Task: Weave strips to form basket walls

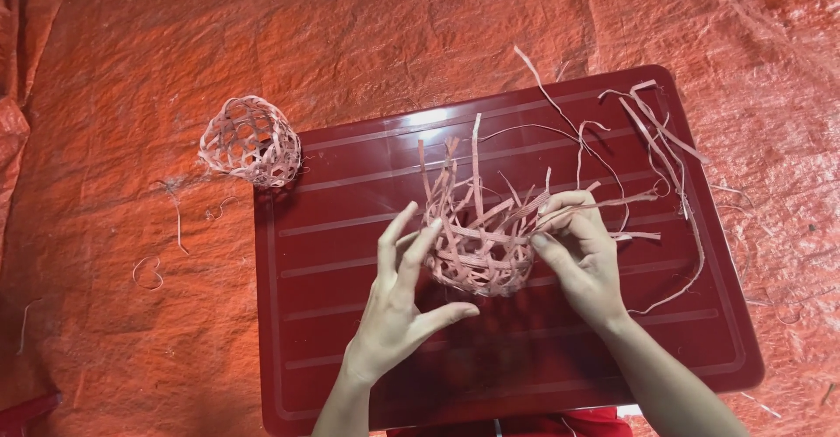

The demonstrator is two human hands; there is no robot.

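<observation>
**A:** Your fingers on the right hand are pinched on one loose strip sticking out to the right of the half-woven basket. The left hand is spread loose, fingertips just steadying the basket's left side, not clamped on anything. The basket itself sits mid-frame on the dark red tray.

**B:** So how far along do you reckon you are?

**A:** Looks to me like the rounded bottom and lower wall are woven, but the upper part is all free ends poking up, so the rim isn't closed yet. Compare it with the finished little basket at the upper left of the frame, right at the tray's corner: that one is closed all round.

**B:** And the leftovers?

**A:** Spare strips lie at the tray's upper right, and a few offcuts sit on the orange tarp to the left. I'd say roughly halfway.
</observation>
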